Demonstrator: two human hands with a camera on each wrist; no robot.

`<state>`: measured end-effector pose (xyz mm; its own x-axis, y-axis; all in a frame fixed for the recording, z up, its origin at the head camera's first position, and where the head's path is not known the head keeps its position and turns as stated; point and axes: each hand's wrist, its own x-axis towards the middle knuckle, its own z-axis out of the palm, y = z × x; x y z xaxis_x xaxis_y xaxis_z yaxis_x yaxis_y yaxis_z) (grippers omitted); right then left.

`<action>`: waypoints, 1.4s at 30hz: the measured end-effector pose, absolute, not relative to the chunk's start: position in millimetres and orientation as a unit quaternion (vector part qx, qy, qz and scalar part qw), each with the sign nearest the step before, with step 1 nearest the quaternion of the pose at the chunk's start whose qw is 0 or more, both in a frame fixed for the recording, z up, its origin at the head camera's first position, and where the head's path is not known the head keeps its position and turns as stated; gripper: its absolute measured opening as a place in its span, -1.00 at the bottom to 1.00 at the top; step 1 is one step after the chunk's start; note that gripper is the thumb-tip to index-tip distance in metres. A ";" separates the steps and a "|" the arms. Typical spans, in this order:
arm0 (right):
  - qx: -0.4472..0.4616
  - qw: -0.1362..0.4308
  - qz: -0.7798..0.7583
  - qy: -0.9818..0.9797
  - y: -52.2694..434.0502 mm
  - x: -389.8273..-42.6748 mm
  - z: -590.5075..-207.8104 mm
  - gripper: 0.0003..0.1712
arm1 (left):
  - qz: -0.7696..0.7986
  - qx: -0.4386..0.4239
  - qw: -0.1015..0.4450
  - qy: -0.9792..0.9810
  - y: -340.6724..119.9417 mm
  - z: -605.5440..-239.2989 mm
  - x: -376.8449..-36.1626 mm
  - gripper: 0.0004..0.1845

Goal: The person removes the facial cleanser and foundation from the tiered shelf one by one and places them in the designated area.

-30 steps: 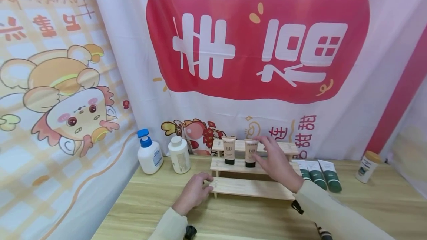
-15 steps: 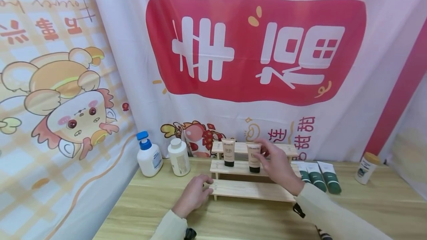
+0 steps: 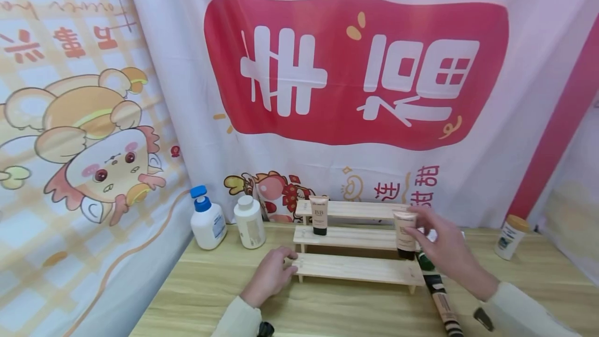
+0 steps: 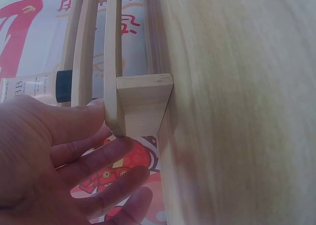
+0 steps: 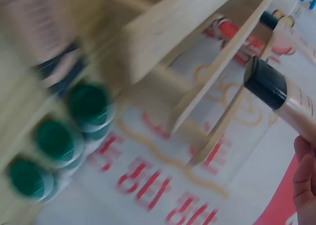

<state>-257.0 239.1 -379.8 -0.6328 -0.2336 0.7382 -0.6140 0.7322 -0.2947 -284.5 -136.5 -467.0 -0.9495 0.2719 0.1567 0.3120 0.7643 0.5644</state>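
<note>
Pinching the upright BB tube right of frame centre, right hand carries it; left hand rests loose-fingered on the wooden rack.

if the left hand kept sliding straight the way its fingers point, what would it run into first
The left hand already touches the left end of the wooden step rack; its fingers meet the bottom step and its support block first.
</note>
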 end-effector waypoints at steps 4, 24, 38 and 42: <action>0.224 0.353 0.251 -0.873 268.7 -239.5 -387.4 -0.44 | -0.305 -0.152 0.033 -0.940 -136.8 -468.3 -284.9 -0.72; -0.016 -0.107 0.376 -0.920 349.5 -208.1 -450.5 -0.40 | -0.307 -0.159 0.038 -0.938 -136.7 -468.8 -285.7 -0.72; -0.020 -0.072 0.343 -0.936 355.6 -242.5 -477.2 -0.58 | -0.312 -0.155 0.028 -0.937 -136.7 -467.1 -285.1 -0.73; -0.016 -0.059 0.311 -0.948 355.9 -246.3 -478.8 -0.62 | -0.310 -0.155 0.026 -0.938 -137.6 -467.7 -286.1 -0.74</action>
<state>-246.3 355.9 -478.8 -0.9926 -0.0067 -0.1211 0.0664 0.8054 -0.5889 -286.1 -137.6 -467.7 -0.9509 0.2739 0.1444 0.3060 0.7605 0.5727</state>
